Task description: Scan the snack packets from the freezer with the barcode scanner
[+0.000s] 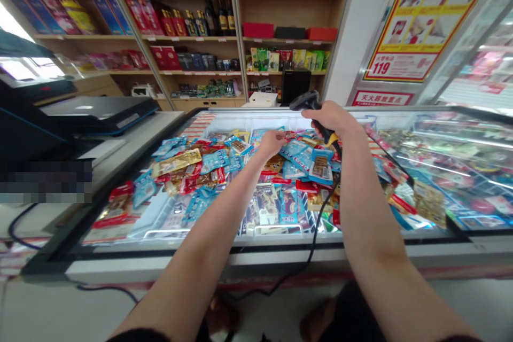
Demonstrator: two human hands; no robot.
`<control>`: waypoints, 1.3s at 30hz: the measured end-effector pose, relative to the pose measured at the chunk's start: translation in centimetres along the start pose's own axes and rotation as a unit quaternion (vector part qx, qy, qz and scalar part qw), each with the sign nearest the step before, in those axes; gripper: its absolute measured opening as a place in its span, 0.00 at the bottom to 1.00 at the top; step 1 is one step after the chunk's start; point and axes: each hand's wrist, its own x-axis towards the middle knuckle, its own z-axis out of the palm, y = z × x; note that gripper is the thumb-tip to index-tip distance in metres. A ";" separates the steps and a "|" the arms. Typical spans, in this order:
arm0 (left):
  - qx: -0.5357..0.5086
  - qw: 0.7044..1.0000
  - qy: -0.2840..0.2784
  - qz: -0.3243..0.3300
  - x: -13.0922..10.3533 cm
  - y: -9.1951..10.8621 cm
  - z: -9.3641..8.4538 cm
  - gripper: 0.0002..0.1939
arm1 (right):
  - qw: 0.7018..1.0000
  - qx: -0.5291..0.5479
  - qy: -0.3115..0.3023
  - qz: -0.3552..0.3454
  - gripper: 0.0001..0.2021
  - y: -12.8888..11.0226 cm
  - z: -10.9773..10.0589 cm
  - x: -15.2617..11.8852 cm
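My right hand (334, 117) is wrapped around the handle of a black barcode scanner (305, 100), whose head points left. Its black cable (315, 238) runs down over the freezer's front edge. To the left, my left hand (273, 142) is closed, fingertips pinched together low over the pile; what they grip, if anything, is hidden. Around both hands lie many small snack packets in blue, red and gold, among them a blue packet with a clear window (321, 165) and a gold packet (177, 163). They are spread over the glass top of a chest freezer (160, 267).
A counter on the left carries a flat black device (100, 112) and other dark equipment. Shelves (192, 37) of boxes and bottles stand behind. Frozen goods (266, 206) show under the glass. At the right is a wall poster (433, 16). A cable (108, 288) hangs lower left.
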 end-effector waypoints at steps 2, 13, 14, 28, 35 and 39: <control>0.047 0.999 0.021 0.001 -0.3 0.0 -0.7 0.14 | 1.000 0.000 -0.002 0.003 0.11 -0.1 0.1 -0.1; 0.319 0.943 0.048 -0.080 -0.2 -4.5 -7.6 0.26 | 1.000 0.001 -0.016 0.008 0.10 -1.0 1.7 -0.6; 0.338 0.936 0.048 -0.082 -0.4 -5.2 -8.1 0.28 | 1.000 -0.004 -0.021 0.005 0.11 -1.1 2.0 -0.6; 0.394 0.915 -0.053 -0.065 -1.5 -7.4 -10.8 0.21 | 0.986 -0.094 -0.116 -0.069 0.12 -0.6 8.9 0.4; 0.362 0.929 -0.053 -0.057 -1.8 -7.6 -12.2 0.35 | 0.977 -0.122 -0.133 -0.113 0.11 0.3 11.1 1.2; 0.410 0.899 0.015 -0.156 -2.0 -7.7 -12.3 0.50 | 0.983 -0.098 -0.126 -0.088 0.09 -0.3 11.0 0.7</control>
